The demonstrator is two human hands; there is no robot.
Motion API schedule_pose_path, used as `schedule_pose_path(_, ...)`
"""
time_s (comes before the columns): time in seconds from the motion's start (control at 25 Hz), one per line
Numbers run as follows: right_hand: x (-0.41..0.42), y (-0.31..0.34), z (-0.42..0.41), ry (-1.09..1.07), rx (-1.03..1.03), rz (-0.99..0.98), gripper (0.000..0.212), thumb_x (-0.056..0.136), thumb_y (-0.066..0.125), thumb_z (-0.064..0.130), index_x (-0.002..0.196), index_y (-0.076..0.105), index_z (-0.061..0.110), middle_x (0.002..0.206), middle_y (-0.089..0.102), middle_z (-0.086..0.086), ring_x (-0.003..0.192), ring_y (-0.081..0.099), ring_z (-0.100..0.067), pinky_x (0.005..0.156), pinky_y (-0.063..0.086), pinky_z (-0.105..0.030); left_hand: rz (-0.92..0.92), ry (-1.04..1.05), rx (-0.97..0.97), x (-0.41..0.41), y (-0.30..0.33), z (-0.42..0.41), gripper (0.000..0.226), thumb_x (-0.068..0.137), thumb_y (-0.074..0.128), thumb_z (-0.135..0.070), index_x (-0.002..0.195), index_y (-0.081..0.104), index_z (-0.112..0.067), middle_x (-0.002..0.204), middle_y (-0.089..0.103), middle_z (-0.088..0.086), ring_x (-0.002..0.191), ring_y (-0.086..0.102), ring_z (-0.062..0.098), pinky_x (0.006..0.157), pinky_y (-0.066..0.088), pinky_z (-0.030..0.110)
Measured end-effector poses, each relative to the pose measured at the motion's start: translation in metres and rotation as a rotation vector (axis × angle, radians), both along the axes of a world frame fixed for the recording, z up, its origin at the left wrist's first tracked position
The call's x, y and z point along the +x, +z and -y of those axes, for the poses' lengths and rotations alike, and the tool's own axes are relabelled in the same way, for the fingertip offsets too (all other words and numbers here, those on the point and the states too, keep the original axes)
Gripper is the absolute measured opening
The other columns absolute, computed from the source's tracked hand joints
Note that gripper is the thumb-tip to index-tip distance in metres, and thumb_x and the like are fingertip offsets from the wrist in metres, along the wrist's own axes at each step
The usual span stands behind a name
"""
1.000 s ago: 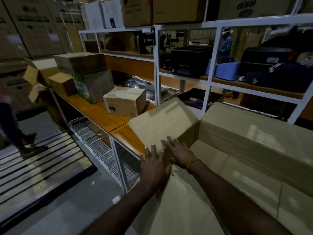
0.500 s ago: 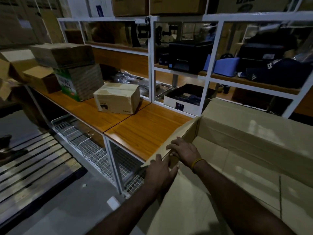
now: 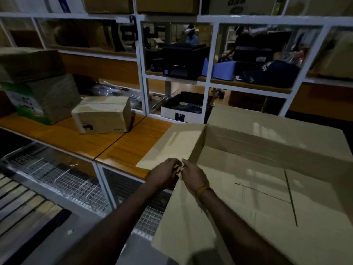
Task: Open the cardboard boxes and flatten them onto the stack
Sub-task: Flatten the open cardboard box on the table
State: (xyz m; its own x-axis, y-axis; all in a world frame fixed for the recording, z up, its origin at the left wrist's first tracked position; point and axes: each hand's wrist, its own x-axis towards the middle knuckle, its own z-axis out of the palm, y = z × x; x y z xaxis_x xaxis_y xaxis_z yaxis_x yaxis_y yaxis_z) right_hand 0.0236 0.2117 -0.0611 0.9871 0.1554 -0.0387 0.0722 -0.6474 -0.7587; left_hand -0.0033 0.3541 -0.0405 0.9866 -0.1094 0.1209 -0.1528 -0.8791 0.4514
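Both hands, left hand [image 3: 165, 175] and right hand [image 3: 193, 175], pinch our open box [image 3: 248, 169] corner at 9 o'clock; light, stiff cardboard, best gripped along edges.

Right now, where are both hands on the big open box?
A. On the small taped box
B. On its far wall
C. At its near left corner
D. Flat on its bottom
C: the left hand and right hand meet at the near left corner of the big box, fingers curled on the cardboard edge.

Bare forearms (no sleeves showing), a yellow band [image 3: 203, 189] on the right wrist.
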Motion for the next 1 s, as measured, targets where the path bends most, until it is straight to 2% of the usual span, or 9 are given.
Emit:
schedule_pose_path(0.16, -0.037, 0.005, -0.007, -0.073, -0.164, 0.086, 0.046, 0.100, 0.039, 0.034, 0.145, 0.045, 0.039, 0.137, 0.060, -0.002, 0.120, 0.058, -0.029, 0.092, 0.050, -0.036, -0.013, -0.063, -0.034, -0.011, -0.005, -0.010, 0.036, 0.096, 0.053, -0.020, 0.131, 0.055, -0.017, 0.132, 0.059, 0.007, 0.110, 0.059, 0.026, 0.086, 0.047, 0.033)
schedule_pose_path(0.28, -0.067, 0.007, -0.007, -0.093, -0.223, 0.178, 0.043, 0.099, 0.039, 0.033, 0.140, 0.050, 0.041, 0.122, 0.068, -0.005, 0.107, 0.063, -0.029, 0.082, 0.051, -0.034, -0.012, -0.077, -0.005, -0.022, -0.007, -0.014, 0.036, 0.095, 0.054, -0.022, 0.131, 0.057, -0.020, 0.131, 0.061, 0.006, 0.110, 0.059, 0.025, 0.086, 0.048, 0.033)
schedule_pose_path(0.44, -0.113, 0.004, 0.002, -0.090, -0.293, 0.256, 0.043, 0.100, 0.039, 0.045, 0.141, 0.048, 0.036, 0.120, 0.069, -0.002, 0.108, 0.063, -0.025, 0.088, 0.046, -0.037, -0.015, -0.094, 0.047, -0.049, -0.007, -0.014, 0.037, 0.097, 0.052, -0.023, 0.134, 0.056, -0.022, 0.135, 0.058, 0.004, 0.116, 0.057, 0.024, 0.088, 0.048, 0.034)
schedule_pose_path(0.52, -0.134, -0.001, 0.005, -0.112, -0.390, 0.276, 0.051, 0.095, 0.037, 0.060, 0.138, 0.048, 0.035, 0.112, 0.070, 0.002, 0.102, 0.064, -0.023, 0.086, 0.042, -0.038, -0.012, -0.159, 0.074, -0.064, -0.001, -0.017, 0.037, 0.098, 0.054, -0.024, 0.135, 0.056, -0.024, 0.137, 0.056, 0.003, 0.118, 0.057, 0.024, 0.088, 0.048, 0.034)
schedule_pose_path(0.64, -0.165, -0.009, 0.006, -0.160, -0.545, 0.281, 0.075, 0.084, 0.016, 0.076, 0.133, 0.051, 0.032, 0.102, 0.071, 0.001, 0.093, 0.064, -0.025, 0.080, 0.037, -0.038, -0.076, -0.316, 0.135, -0.075, 0.008, -0.020, 0.042, 0.097, 0.056, -0.022, 0.139, 0.053, -0.026, 0.144, 0.051, 0.004, 0.126, 0.053, 0.026, 0.092, 0.048, 0.035)
schedule_pose_path(0.72, -0.181, -0.005, 0.005, -0.216, -0.579, 0.232, 0.079, 0.082, 0.012, 0.079, 0.131, 0.054, 0.032, 0.108, 0.070, 0.000, 0.099, 0.061, -0.026, 0.082, 0.035, -0.038, -0.132, -0.421, 0.217, -0.074, 0.015, -0.020, 0.050, 0.095, 0.057, -0.016, 0.143, 0.049, -0.029, 0.151, 0.044, 0.005, 0.133, 0.047, 0.026, 0.100, 0.046, 0.037)
schedule_pose_path(0.84, -0.187, 0.007, -0.006, -0.311, -0.602, 0.160, 0.067, 0.090, 0.026, 0.075, 0.131, 0.055, 0.030, 0.118, 0.067, -0.003, 0.108, 0.057, -0.028, 0.090, 0.036, -0.041, -0.177, -0.554, 0.295, -0.058, 0.025, -0.020, 0.058, 0.092, 0.063, -0.012, 0.143, 0.048, -0.035, 0.158, 0.032, 0.008, 0.143, 0.035, 0.025, 0.108, 0.040, 0.039)
schedule_pose_path(1.0, -0.178, 0.014, -0.040, -0.427, -0.579, 0.059, 0.067, 0.090, 0.040, 0.069, 0.142, 0.041, 0.027, 0.131, 0.056, -0.008, 0.123, 0.047, -0.031, 0.102, 0.030, -0.051, -0.247, -0.674, 0.314, -0.024, 0.032, -0.025, 0.063, 0.088, 0.074, -0.021, 0.143, 0.047, -0.037, 0.162, 0.021, 0.010, 0.147, 0.025, 0.025, 0.111, 0.037, 0.040)
